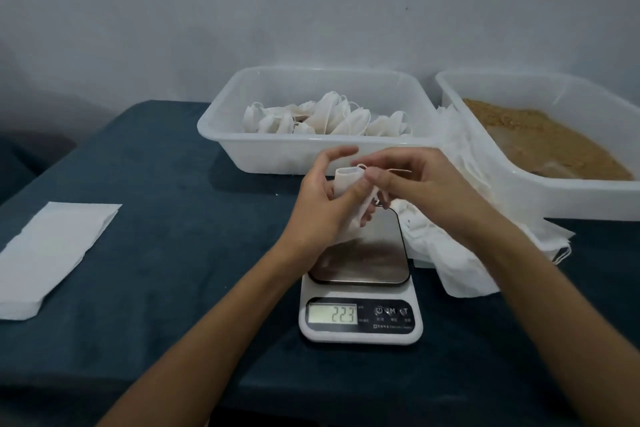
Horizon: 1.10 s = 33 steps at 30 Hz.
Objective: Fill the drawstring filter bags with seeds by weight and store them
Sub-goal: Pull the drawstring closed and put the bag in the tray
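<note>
I hold a small white drawstring filter bag [348,180] above the steel platform of the kitchen scale [360,291], whose display reads 22.3. My left hand [323,199] grips the bag's body from the left, fingers curled round it. At the bag's gathered top, my right hand [408,180] pinches the drawstring. The far white tub [221,130] holds several filled, tied bags [325,116]. On the right, another tub [575,198] contains brown seeds [547,139].
A loose pile of flat white filter bags [460,253] lies between the scale and the seed tub. A folded white paper towel [52,253] rests on the dark blue tablecloth [173,236] at the left. A pale wall stands behind the tubs.
</note>
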Motion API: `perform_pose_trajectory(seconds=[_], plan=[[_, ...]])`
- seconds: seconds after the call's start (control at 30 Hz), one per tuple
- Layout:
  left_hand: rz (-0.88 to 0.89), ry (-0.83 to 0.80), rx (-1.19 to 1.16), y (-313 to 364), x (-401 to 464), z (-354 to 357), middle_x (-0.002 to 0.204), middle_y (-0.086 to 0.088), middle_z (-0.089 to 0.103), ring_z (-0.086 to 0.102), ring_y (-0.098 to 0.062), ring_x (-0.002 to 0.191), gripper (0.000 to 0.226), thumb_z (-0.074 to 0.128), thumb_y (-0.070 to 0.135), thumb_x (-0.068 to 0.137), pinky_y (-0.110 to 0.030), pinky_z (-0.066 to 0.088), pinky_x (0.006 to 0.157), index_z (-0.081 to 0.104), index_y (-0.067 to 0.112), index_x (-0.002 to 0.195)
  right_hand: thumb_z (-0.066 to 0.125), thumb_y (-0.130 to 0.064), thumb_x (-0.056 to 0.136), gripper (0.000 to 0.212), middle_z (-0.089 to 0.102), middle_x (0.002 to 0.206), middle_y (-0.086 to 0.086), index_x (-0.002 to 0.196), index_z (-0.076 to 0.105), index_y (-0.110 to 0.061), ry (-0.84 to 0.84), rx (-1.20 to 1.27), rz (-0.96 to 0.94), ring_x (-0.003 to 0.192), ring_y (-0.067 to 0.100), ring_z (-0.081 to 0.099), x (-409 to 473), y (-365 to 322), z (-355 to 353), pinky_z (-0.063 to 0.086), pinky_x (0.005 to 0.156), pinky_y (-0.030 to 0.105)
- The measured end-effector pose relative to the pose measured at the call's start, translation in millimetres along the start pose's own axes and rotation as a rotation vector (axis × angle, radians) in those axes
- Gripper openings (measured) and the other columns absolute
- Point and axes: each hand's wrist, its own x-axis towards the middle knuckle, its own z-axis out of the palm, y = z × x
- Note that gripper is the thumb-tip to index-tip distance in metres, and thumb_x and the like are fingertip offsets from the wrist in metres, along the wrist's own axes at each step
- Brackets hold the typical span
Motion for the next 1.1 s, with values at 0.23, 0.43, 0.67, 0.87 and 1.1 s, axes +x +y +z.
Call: perform_pose_trajectory(seconds=[0.23, 0.43, 0.67, 0.87, 1.1], plan=[[-0.028, -0.041, 0.011, -2, 2, -4, 0.069, -0.006, 0.072, 0.066, -0.015, 0.058, 0.050, 0.065, 0.013, 0.102, -0.025, 0.055, 0.058, 0.043, 0.021, 0.146, 0.070, -0.018, 0.091, 0.013, 0.069, 0.085, 0.018, 0.095, 0.074, -0.006, 0.056, 0.261, 0.059, 0.075, 0.036, 0.060, 7, 26, -2, 0.055, 0.071, 0.032], [-0.060, -0.059, 0.050, 0, -1, -3, 0.077, -0.007, 0.075, 0.070, -0.015, 0.064, 0.055, 0.068, 0.016, 0.100, -0.026, 0.057, 0.061, 0.043, 0.025, 0.148, 0.063, -0.020, 0.097, 0.024, 0.065, 0.082, 0.021, 0.102, 0.074, 0.001, -0.024, 0.308, 0.039, 0.070, 0.036, 0.057, 4, 33, -1, 0.052, 0.067, 0.033], [-0.089, -0.152, 0.038, 1, -4, -2, 0.072, -0.004, 0.069, 0.062, -0.013, 0.060, 0.047, 0.067, 0.021, 0.101, -0.027, 0.055, 0.063, 0.048, 0.025, 0.144, 0.048, -0.020, 0.104, 0.030, 0.059, 0.061, 0.000, 0.104, 0.062, 0.007, 0.015, 0.527, 0.076, 0.053, 0.014, 0.044, 1, 30, -2, 0.045, 0.059, 0.028], [-0.148, -0.235, 0.047, 0, -4, -2, 0.056, 0.001, 0.050, 0.037, -0.013, 0.046, 0.027, 0.071, 0.026, 0.099, -0.024, 0.040, 0.050, 0.062, 0.008, 0.117, 0.045, -0.008, 0.101, 0.015, 0.040, 0.059, -0.005, 0.088, 0.053, -0.009, 0.184, 0.996, 0.177, 0.043, 0.003, 0.033, 5, 28, -4, 0.041, 0.045, 0.016], [-0.191, -0.298, 0.149, 0, -3, -5, 0.049, 0.001, 0.037, 0.031, -0.013, 0.042, 0.030, 0.057, 0.028, 0.107, -0.023, 0.036, 0.045, 0.068, 0.016, 0.082, 0.044, -0.003, 0.105, 0.027, 0.044, 0.058, -0.006, 0.080, 0.054, -0.003, 0.381, 0.316, -0.066, 0.051, 0.009, 0.038, 3, 27, -3, 0.048, 0.049, 0.025]])
